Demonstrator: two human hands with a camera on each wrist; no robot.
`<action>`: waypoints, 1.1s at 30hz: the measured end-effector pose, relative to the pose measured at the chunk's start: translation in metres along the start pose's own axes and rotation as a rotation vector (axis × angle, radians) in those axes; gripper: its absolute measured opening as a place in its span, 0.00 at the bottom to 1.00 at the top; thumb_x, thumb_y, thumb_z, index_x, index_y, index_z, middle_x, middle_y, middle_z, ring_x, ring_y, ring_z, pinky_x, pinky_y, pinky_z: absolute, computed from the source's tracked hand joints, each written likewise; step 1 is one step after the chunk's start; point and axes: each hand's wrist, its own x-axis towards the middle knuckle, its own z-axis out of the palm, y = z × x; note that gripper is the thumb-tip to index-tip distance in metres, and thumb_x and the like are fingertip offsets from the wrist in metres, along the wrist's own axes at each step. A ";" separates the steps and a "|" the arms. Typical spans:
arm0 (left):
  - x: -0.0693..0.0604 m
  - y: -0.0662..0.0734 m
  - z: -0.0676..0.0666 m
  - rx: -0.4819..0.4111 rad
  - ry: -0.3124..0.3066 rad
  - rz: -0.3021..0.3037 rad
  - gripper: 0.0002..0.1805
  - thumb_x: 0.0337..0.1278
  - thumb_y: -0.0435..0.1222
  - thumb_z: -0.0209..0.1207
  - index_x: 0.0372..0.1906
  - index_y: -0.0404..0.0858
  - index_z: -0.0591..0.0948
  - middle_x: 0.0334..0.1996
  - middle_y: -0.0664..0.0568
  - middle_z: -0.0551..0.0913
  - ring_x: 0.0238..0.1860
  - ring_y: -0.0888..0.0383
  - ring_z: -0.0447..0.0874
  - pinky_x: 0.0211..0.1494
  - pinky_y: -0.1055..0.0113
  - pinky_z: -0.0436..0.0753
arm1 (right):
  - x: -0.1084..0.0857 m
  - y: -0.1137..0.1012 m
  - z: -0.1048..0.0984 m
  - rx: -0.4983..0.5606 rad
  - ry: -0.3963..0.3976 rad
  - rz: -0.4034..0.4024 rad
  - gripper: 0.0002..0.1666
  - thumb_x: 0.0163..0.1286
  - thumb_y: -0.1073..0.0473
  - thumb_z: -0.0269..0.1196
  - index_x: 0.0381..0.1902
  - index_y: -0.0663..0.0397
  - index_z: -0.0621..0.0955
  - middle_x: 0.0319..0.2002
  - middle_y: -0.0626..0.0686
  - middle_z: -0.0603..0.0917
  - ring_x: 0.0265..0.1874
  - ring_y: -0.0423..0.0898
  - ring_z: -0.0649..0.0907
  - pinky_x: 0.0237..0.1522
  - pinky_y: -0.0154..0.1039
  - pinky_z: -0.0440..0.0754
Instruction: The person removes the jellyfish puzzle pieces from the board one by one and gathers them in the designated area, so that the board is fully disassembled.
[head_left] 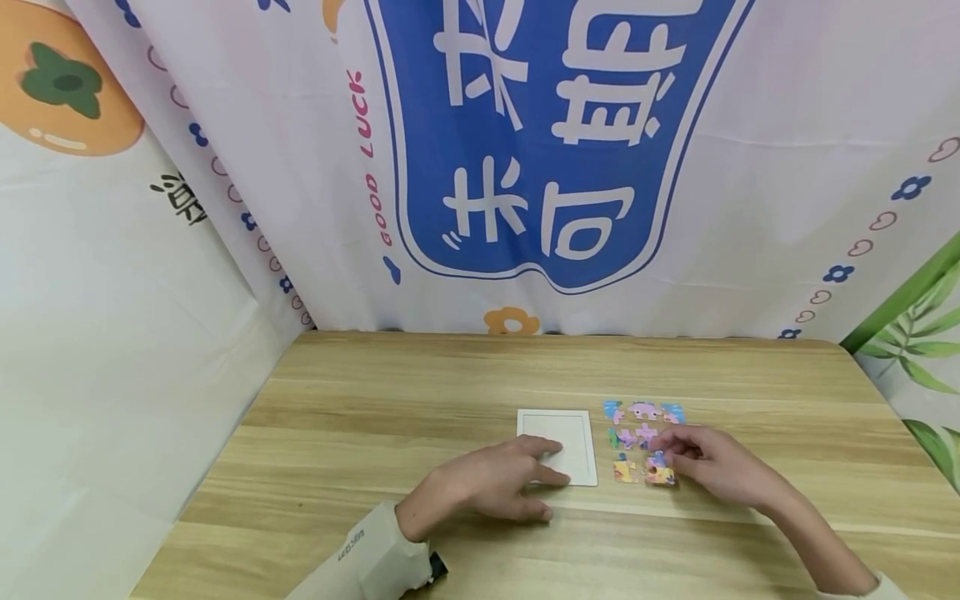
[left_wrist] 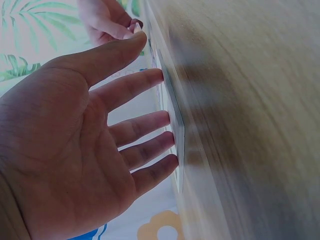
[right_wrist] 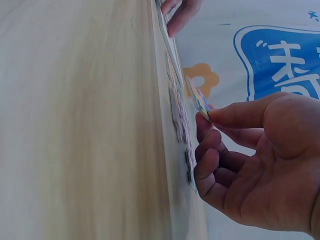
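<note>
A square white puzzle tray (head_left: 579, 433) with a thin inner outline lies flat on the table. My left hand (head_left: 498, 481) rests its straight fingertips on the tray; the left wrist view shows the fingers spread along the tray's edge (left_wrist: 176, 117). To the right, my right hand (head_left: 716, 464) is over a group of colourful jigsaw pieces (head_left: 643, 411). Between thumb and index finger it pinches one jigsaw piece (right_wrist: 198, 100), tilted and raised off the table in the right wrist view. The other fingers of that hand are curled near the loose pieces (right_wrist: 179, 117).
The pieces lie in loose rows beside the tray, with small gaps between them. A wood-grain table (head_left: 360, 417) carries everything. Behind it hangs a printed cloth (head_left: 750, 208), and another white cloth (head_left: 112, 333) hangs on the left.
</note>
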 end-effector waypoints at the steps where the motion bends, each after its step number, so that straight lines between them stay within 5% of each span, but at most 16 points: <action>1: 0.000 0.000 0.000 -0.001 0.000 -0.001 0.28 0.72 0.53 0.67 0.73 0.56 0.81 0.83 0.50 0.66 0.85 0.53 0.62 0.85 0.58 0.69 | -0.002 0.001 -0.002 -0.008 0.002 0.002 0.12 0.79 0.61 0.63 0.56 0.57 0.86 0.46 0.50 0.86 0.42 0.33 0.80 0.43 0.31 0.83; 33: 0.000 0.000 -0.001 -0.022 -0.013 -0.009 0.28 0.73 0.53 0.66 0.74 0.57 0.80 0.84 0.52 0.66 0.85 0.54 0.60 0.85 0.58 0.68 | -0.022 0.025 -0.022 -0.049 0.003 0.022 0.11 0.80 0.65 0.61 0.54 0.58 0.86 0.45 0.51 0.87 0.40 0.28 0.80 0.41 0.30 0.84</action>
